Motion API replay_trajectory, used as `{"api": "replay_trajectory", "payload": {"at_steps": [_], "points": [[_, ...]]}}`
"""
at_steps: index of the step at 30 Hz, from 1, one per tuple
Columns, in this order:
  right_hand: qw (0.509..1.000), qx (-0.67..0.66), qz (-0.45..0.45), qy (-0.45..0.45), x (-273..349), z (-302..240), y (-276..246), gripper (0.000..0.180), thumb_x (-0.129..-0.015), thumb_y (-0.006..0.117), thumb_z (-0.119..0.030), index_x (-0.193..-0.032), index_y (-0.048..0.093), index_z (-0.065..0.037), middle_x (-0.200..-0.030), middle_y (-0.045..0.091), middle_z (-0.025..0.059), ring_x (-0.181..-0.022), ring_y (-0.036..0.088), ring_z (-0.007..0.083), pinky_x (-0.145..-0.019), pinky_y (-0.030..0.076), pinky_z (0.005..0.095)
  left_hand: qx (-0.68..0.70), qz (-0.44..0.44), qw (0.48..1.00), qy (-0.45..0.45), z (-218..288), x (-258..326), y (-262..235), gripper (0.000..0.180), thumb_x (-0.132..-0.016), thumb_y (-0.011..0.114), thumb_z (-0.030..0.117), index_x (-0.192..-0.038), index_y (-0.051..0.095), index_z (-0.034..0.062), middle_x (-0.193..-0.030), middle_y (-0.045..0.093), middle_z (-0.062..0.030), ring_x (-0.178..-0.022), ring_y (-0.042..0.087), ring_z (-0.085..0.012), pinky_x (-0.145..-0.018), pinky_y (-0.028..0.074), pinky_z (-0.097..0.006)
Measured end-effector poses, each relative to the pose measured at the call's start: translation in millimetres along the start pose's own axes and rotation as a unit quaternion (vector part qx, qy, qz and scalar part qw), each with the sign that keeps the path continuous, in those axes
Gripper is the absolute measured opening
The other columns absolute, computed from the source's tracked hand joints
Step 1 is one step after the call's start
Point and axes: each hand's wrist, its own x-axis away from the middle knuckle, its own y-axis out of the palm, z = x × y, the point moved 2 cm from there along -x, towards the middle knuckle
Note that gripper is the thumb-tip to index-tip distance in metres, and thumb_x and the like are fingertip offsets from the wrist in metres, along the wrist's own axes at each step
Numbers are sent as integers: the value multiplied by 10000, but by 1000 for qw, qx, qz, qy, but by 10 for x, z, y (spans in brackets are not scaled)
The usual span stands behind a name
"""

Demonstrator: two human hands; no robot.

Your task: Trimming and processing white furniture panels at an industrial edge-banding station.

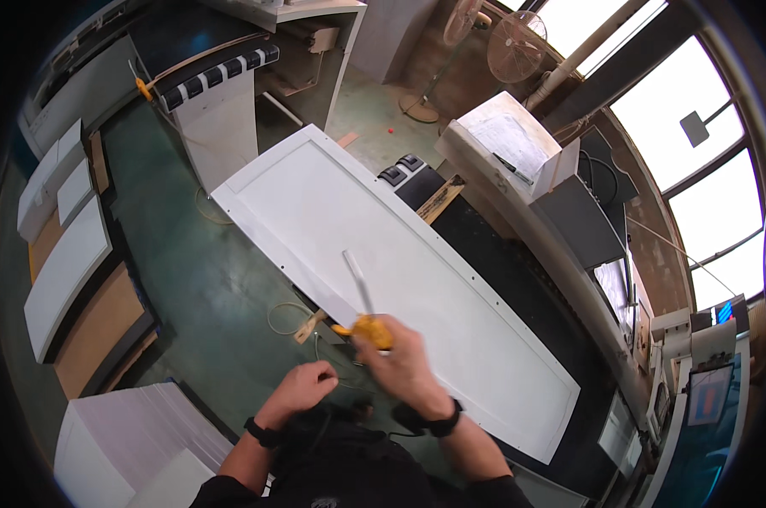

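My right hand (pixel 404 360) is closed round a yellow tool (pixel 373 333) with a long, thin silvery stem. Motion blurs the tool, so its exact kind is unclear. Its stem points away from me over a long white panel (pixel 340 212) with a raised border and small dark holes along its edges. To the left, off the panel's near edge, my left hand (pixel 302 389) has its fingers curled in, and I see nothing in them. A thin pale hose (pixel 290 317) loops close by, beside a small wooden piece (pixel 311 326).
White panels (pixel 69 279) lie stacked at left, and more boards (pixel 137 436) stand at lower left. Black-and-white rollers (pixel 222 76) line a far stand. Right of the panel runs a grey bench (pixel 535 220) with papers and a pen. Two fans (pixel 517 46) stand at the back.
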Motion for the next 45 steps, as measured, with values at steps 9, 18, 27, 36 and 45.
{"api": "replay_trajectory", "payload": {"at_steps": [9, 18, 27, 36, 45], "points": [[957, 256, -68, -114, -302, 484, 736, 273, -931, 723, -282, -1102, 697, -72, -953, 678, 130, -786, 695, 374, -672, 560, 453, -47, -60, 996, 38, -108, 55, 197, 225, -967, 699, 262, -1086, 701, 71, -1055, 747, -111, -948, 711, -324, -846, 552, -414], [965, 243, -28, -89, -107, 953, -835, 278, -856, 779, -92, -1118, 693, -55, -1048, 725, 143, -852, 737, 301, -763, 586, 404, 353, -44, 934, -40, 499, -132, 668, 358, -1049, 598, 297, -1263, 644, 13, -1143, 720, -57, -966, 691, -159, -850, 572, -305], [955, 290, -5, 62, -122, 2990, -2991, 526, -991, 622, -327, -1218, 605, 148, -1195, 676, 298, -1167, 633, 415, -1009, 476, 475, 447, 109, 888, -23, 762, -406, 1295, 187, -1010, 663, 214, -1060, 613, 41, -911, 634, -25, -834, 606, -107, -730, 526, -292], [981, 148, -82, 97, 271, 1516, -2688, 450, -1048, 610, -286, -1233, 653, 122, -1132, 721, 240, -1002, 667, 323, -885, 517, 409, 540, 54, 831, 117, 1871, 203, 1715, 633, -1033, 671, 294, -1529, 385, 23, -1348, 573, -108, -1204, 577, -173, -972, 532, -349], [991, 64, -59, -105, 250, 560, -2171, 322, -1046, 620, -192, -1217, 653, 79, -798, 623, 24, -622, 517, 72, -512, 395, 244, 477, 194, 831, 212, 1705, 1331, 1815, 510, -932, 694, 160, -1381, 544, -29, -1209, 623, -50, -1129, 558, -156, -999, 454, -328]]}}
